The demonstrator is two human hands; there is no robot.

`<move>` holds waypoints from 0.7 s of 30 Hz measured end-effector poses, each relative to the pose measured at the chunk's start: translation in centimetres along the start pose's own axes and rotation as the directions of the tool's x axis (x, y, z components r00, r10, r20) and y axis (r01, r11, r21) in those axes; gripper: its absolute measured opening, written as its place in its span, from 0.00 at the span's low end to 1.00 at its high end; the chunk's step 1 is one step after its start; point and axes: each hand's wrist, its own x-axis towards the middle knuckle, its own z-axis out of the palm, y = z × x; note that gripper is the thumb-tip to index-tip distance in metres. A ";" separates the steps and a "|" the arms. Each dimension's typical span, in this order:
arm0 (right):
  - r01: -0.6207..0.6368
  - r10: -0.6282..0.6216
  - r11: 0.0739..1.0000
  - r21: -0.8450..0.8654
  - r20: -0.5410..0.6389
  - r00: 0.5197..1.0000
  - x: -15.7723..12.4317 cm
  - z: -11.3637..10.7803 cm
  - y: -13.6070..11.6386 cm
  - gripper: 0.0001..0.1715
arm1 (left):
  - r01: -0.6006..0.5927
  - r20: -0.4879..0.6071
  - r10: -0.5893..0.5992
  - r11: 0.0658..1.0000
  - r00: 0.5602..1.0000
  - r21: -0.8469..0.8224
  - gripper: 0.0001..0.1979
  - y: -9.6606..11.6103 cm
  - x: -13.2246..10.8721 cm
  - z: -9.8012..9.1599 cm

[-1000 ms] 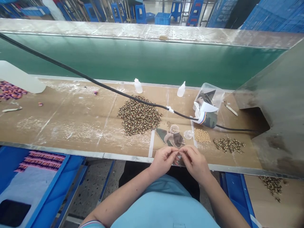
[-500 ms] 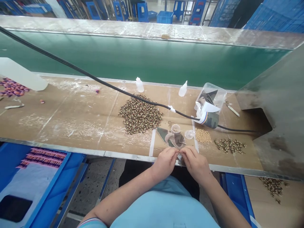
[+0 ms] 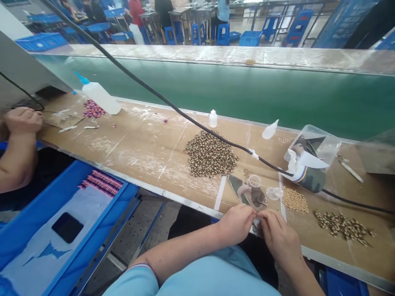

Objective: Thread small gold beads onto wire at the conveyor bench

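At the bench's front edge my left hand (image 3: 238, 224) and my right hand (image 3: 279, 234) meet fingertip to fingertip. Both are closed in a pinch, and whatever is between the fingers is too small to make out. Just beyond them lies a piece of camouflage cloth (image 3: 243, 193). On and beside it stand two small clear round cups (image 3: 274, 193), one holding thin sticks or pins. Right of the cups is a patch of small tan beads (image 3: 294, 200), then a loose pile of small dark-and-gold parts (image 3: 344, 227). A bigger heap of similar parts (image 3: 211, 154) lies to the left.
A black cable (image 3: 160, 96) hangs across the bench. Behind stand a small white bottle (image 3: 213, 119), another tilted one (image 3: 270, 130) and a clear plastic box (image 3: 331, 142). At left are a large glue bottle (image 3: 101, 96), a blue tray (image 3: 126, 189) with a phone, and another person's hand (image 3: 24, 120).
The camera view has swung left, so the bench things appear further right and another person's arm shows at left. My hands stay pinched together at the same spot by the cloth.
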 end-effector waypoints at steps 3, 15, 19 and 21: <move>-0.002 0.002 1.000 -0.004 -0.013 1.000 0.2 0.0 -0.2 0.13 | -0.006 -0.020 0.006 0.999 1.000 -0.047 0.11 -0.1 0.0 0.0; -0.181 0.188 0.957 0.226 -0.013 0.982 0.6 -0.3 0.7 0.11 | -0.008 -0.248 -0.028 0.990 0.968 -0.143 0.08 -0.6 -0.4 -2.6; -0.301 0.324 0.904 0.305 -0.026 0.946 1.1 -1.1 1.1 0.10 | 0.110 -0.475 -0.048 0.988 0.879 0.105 0.08 -3.0 -0.5 -6.9; -0.390 0.418 0.849 0.358 -0.001 0.908 1.2 -1.4 1.2 0.11 | 0.176 -0.526 -0.057 0.968 0.849 0.180 0.08 -4.4 -0.3 -8.4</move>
